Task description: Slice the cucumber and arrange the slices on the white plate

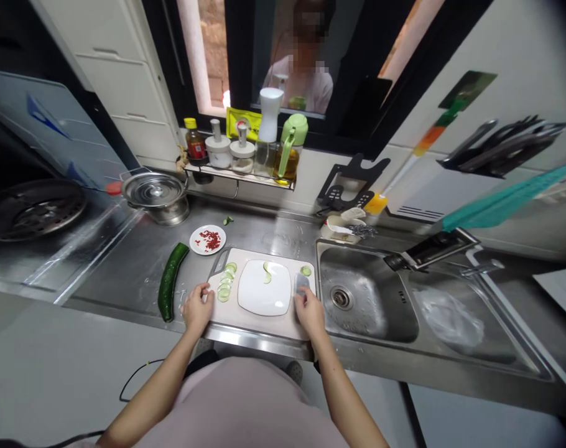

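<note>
A white, rounded-square plate (259,298) rests on the light cutting board (276,327). Two thin cucumber slices (267,272) lie near its far edge. Overlapping cucumber slices (225,285) form a row on the board's left side. At the board's left edge is my left hand (199,309), fingers loosely bent and apart, holding nothing. My right hand (310,311) is closed at the right side of the board on a knife; its grey blade (302,280) points away from me and its handle is hidden. Beyond the blade sits a small cucumber piece (306,270).
Left of the board lies a whole cucumber (171,281), with a small plate (198,244) of chopped red pieces behind it. A lidded pot (166,208) stands farther back. The sink (371,292) is at right; a seasoning rack (245,175) hangs below the window.
</note>
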### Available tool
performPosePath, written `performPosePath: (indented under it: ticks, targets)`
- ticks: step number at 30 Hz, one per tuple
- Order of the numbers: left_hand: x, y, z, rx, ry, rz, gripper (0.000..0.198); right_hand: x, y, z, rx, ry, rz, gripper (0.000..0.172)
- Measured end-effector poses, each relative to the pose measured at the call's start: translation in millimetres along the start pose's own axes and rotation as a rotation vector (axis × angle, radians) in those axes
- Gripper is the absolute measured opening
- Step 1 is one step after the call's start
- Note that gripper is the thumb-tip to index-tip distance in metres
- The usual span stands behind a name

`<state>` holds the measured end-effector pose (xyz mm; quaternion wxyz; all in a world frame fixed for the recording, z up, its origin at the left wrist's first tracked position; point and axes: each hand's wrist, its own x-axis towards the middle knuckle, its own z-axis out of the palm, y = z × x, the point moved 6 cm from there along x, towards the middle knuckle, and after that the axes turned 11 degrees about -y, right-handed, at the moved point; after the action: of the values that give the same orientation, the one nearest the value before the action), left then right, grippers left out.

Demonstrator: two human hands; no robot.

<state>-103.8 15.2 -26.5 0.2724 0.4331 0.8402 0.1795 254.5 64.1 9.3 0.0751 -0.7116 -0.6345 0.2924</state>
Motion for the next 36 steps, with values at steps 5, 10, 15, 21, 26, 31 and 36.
performPosePath:
  ticks: [5, 10, 15, 21, 26, 31, 36]
  targets:
    - [-7, 4, 3.6, 0.098, -0.067, 0.021, 0.031, 0, -8, -1, 0.030, 0.016, -0.035, 0.038]
    - [-10, 14, 7.6, 0.224, -0.106, 0.034, 0.035, -3, -21, 3, 0.055, 0.016, -0.086, 0.039]
    - [-13, 20, 9.2, 0.221, -0.108, 0.048, 0.026, -6, -19, 5, 0.073, 0.012, -0.098, 0.038]
    - [-17, 27, 9.1, 0.027, -0.068, 0.116, 0.013, -8, -11, 0, 0.101, 0.029, -0.129, 0.037]
    - [-9, 49, 1.3, -0.439, -0.102, 0.167, 0.020, -7, -30, -10, 0.179, 0.078, -0.209, 0.035]
    - [-12, 101, -10.4, -0.940, -0.351, 0.281, 0.038, -9, -86, -24, 0.340, 0.085, -0.415, 0.028]
    - [-32, 133, -20.9, -1.055, -0.488, 0.325, 0.039, -20, -133, -33, 0.451, 0.055, -0.627, 0.019]
